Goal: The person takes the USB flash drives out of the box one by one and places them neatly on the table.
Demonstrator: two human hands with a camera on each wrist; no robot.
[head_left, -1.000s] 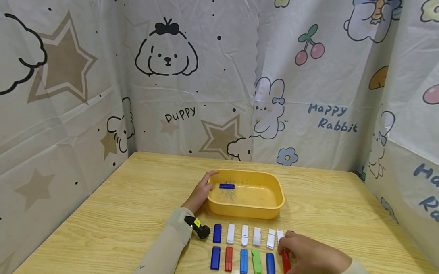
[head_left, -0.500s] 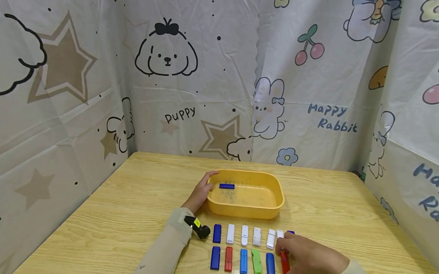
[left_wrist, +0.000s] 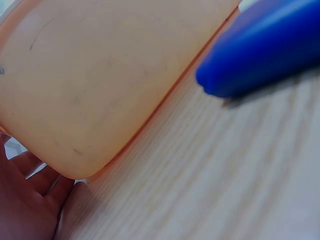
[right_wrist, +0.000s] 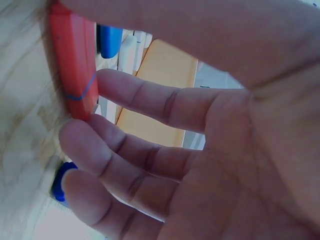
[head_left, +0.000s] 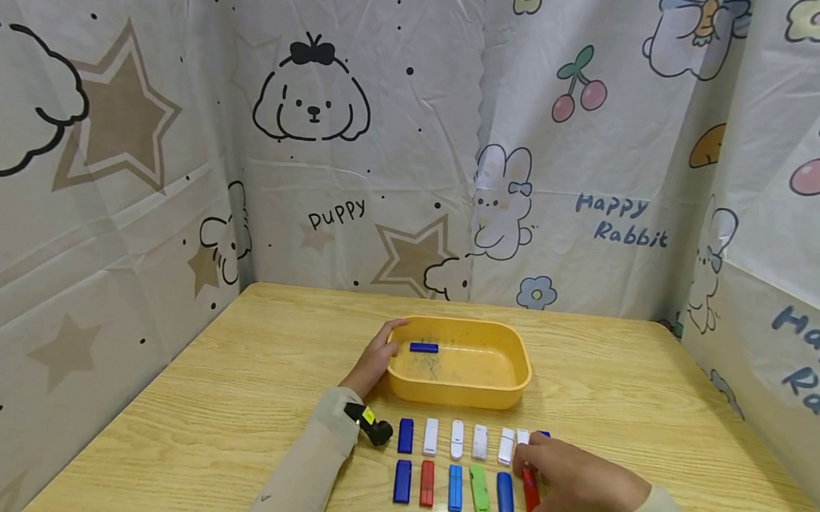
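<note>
My left hand [head_left: 372, 362] holds the left end of a yellow plastic tub [head_left: 455, 395], its thumb at the rim. In the left wrist view its fingers [left_wrist: 44, 179] lie against the outside of the tub. One dark blue USB stick [head_left: 423, 348] lies inside the tub. At the lower right, my right hand [head_left: 581, 477] pinches a red USB stick [head_left: 530, 490] by its two ends, between thumb and fingertips. This red stick [right_wrist: 75, 60], with a thin blue line across it, is at the tabletop in the right wrist view.
Two rows of USB sticks lie before the tub: blue, white, red and green ones, among them a green stick [head_left: 479, 490] and a rounded blue stick [head_left: 505, 494]. Another blue stick [head_left: 544, 434] shows behind my right hand. Patterned cloth [head_left: 359, 171] hangs around the wooden table [head_left: 602, 376].
My right hand has shifted slightly left with the red USB stick, towards the rounded blue one. More of the blue stick behind that hand shows now. The left hand and tub have stayed put.
</note>
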